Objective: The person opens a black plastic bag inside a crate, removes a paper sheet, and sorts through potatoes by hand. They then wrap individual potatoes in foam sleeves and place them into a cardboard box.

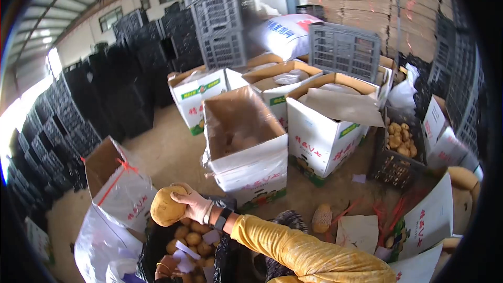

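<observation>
My right hand (pixel 195 205), with a yellow sleeve and a dark watch band at the wrist, is closed around a large potato (pixel 167 207). It holds the potato above a black crate (pixel 226 241) lined with dark plastic. Inside the crate lie several potatoes (pixel 193 238) with pale paper strips (pixel 186 250) among them. Low in the view, my left hand (pixel 166 266) is partly visible over the crate's near side, against the potatoes, its fingers mostly hidden.
An open white carton (pixel 246 165) with a plastic liner stands ahead. Left is another carton (pixel 123 199) with red ties. Filled cartons (pixel 319 141) stand behind, and a black crate of potatoes (pixel 398 170) is at right. A net-wrapped potato (pixel 321 218) lies on the floor.
</observation>
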Demonstrator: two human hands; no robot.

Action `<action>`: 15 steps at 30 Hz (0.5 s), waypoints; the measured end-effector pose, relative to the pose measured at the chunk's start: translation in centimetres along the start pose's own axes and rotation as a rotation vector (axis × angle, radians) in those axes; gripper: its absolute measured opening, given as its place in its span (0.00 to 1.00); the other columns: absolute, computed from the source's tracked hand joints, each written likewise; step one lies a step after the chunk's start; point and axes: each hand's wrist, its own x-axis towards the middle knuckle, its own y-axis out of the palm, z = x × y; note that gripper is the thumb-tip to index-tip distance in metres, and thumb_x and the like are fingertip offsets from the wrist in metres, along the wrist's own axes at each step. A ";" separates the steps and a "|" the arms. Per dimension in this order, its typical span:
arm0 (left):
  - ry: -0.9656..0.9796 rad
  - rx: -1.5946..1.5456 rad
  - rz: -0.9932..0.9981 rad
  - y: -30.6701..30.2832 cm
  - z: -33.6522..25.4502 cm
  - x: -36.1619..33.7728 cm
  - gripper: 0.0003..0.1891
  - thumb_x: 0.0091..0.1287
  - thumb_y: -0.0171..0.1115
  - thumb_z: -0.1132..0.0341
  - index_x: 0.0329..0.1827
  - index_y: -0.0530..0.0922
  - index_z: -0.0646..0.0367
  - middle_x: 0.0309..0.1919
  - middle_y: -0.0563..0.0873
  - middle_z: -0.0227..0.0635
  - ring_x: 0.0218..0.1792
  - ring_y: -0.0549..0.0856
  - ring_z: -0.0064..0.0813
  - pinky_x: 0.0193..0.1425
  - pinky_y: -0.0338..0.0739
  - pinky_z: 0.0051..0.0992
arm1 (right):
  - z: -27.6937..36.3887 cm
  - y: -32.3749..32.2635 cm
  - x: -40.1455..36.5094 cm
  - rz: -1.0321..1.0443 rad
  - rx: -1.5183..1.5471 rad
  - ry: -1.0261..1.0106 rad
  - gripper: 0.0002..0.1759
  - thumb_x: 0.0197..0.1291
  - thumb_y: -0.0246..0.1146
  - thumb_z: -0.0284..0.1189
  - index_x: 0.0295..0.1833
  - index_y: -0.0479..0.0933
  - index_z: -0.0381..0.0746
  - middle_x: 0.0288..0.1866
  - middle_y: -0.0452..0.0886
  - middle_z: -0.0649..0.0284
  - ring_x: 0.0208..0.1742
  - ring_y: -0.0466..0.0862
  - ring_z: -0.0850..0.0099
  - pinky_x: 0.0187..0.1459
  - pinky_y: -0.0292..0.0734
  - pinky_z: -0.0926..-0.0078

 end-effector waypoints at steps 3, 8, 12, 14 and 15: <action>-0.118 -0.424 -0.389 -1.8 -5.7 -2.3 0.18 0.65 0.56 0.53 0.43 0.78 0.61 0.40 0.83 0.45 0.43 0.82 0.44 0.45 0.77 0.46 | 2.2 2.1 -3.7 0.035 0.191 -0.092 0.35 0.55 0.69 0.35 0.64 0.58 0.47 0.61 0.66 0.60 0.62 0.71 0.57 0.50 0.77 0.41; 0.046 -1.409 -0.244 -7.0 -16.8 -4.3 0.20 0.68 0.52 0.53 0.54 0.73 0.61 0.48 0.81 0.43 0.52 0.79 0.44 0.54 0.74 0.51 | 2.2 4.7 -8.5 -0.133 0.202 -0.396 0.44 0.49 0.74 0.29 0.67 0.54 0.41 0.60 0.67 0.57 0.61 0.72 0.62 0.57 0.76 0.55; 0.215 -1.722 0.204 -7.4 -27.1 -8.2 0.24 0.69 0.50 0.51 0.60 0.71 0.61 0.55 0.78 0.44 0.57 0.77 0.45 0.60 0.72 0.53 | 1.4 5.2 -12.2 -0.155 -0.443 -0.425 0.47 0.44 0.77 0.27 0.68 0.57 0.38 0.60 0.68 0.58 0.61 0.71 0.66 0.63 0.67 0.73; 0.170 -1.759 0.082 -6.6 -26.5 -7.8 0.27 0.69 0.49 0.49 0.60 0.70 0.61 0.56 0.78 0.45 0.58 0.77 0.45 0.61 0.72 0.51 | 1.1 4.7 -12.5 -0.173 -0.703 -0.526 0.47 0.38 0.78 0.27 0.66 0.61 0.41 0.57 0.69 0.57 0.58 0.73 0.61 0.61 0.67 0.69; 0.182 -1.723 0.027 -6.7 -27.1 -8.0 0.27 0.68 0.48 0.47 0.60 0.71 0.61 0.56 0.78 0.46 0.58 0.77 0.45 0.61 0.72 0.49 | 3.2 5.6 -13.7 -0.050 -0.985 -0.512 0.48 0.35 0.78 0.28 0.65 0.63 0.43 0.54 0.69 0.55 0.57 0.73 0.58 0.60 0.67 0.68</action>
